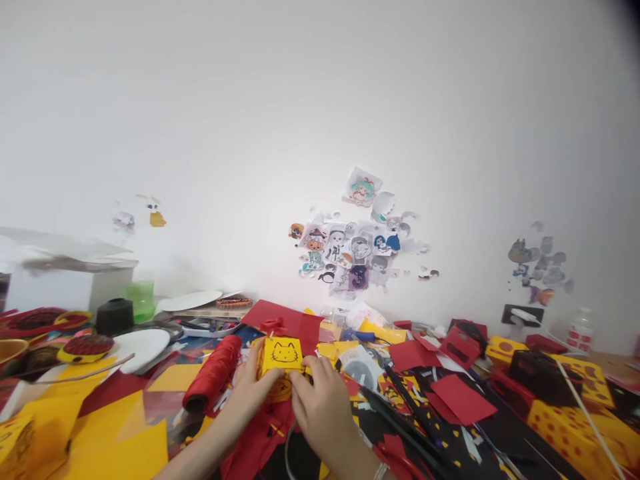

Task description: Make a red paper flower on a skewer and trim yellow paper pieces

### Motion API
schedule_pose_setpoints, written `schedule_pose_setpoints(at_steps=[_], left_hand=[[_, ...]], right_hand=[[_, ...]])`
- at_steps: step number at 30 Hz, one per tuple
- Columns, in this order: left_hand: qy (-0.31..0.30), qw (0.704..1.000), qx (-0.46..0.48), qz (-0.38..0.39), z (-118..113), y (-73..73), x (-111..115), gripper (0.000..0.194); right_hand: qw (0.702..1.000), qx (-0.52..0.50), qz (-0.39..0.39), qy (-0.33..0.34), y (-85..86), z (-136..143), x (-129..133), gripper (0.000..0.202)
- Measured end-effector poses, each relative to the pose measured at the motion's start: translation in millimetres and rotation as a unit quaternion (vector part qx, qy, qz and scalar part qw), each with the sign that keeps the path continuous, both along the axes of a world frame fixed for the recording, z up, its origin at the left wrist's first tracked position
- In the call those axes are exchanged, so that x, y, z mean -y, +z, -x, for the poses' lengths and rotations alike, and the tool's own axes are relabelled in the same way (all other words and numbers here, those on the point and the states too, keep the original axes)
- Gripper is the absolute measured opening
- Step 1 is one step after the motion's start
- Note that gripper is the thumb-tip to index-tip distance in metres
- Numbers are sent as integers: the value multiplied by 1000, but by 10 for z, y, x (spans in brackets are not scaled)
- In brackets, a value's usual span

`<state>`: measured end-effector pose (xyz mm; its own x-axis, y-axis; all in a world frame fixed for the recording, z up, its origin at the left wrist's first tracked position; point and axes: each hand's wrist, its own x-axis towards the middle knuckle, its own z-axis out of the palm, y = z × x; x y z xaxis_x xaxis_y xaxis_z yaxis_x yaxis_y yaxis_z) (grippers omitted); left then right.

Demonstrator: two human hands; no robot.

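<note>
A small yellow box [283, 352] with a black cat face drawn on it is at the middle of the cluttered table. My left hand [253, 383] holds its left side, with the thumb along the lower edge. At its lower right edge, the fingers of my right hand [323, 400] are bent against it. A yellow part with dark curved marks [281, 388] shows just below the face, between my hands. Red material [265, 427] lies beneath them.
Left of my hands stands a red thread spool [214, 373], with yellow sheets [120, 433] beyond it. Red paper squares [463, 398], scraps and spotted yellow boxes [580, 427] lie to the right. A wall [320, 100] with paper cutouts rises behind.
</note>
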<state>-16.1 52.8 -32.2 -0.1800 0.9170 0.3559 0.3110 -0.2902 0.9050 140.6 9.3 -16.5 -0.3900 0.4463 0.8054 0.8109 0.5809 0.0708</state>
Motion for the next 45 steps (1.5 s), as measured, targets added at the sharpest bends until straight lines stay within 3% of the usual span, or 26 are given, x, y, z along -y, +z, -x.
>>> schedule_pose_setpoints(at_steps=[8, 17, 26, 36, 45], left_hand=[[8, 996, -8, 83, -76, 157, 155, 66], [15, 995, -71, 63, -62, 45, 84, 72], [23, 993, -87, 78, -74, 44, 102, 73], [32, 994, -83, 60, -97, 74, 129, 75], [69, 996, -51, 27, -137, 84, 150, 65]], right_hand=[[999, 17, 29, -3, -20, 7, -16, 24], [999, 28, -21, -38, -89, 80, -29, 22], [991, 46, -97, -78, -148, 130, -55, 23], [995, 60, -39, -72, -103, 154, 28, 25], [989, -120, 86, -33, -121, 234, 134, 33]])
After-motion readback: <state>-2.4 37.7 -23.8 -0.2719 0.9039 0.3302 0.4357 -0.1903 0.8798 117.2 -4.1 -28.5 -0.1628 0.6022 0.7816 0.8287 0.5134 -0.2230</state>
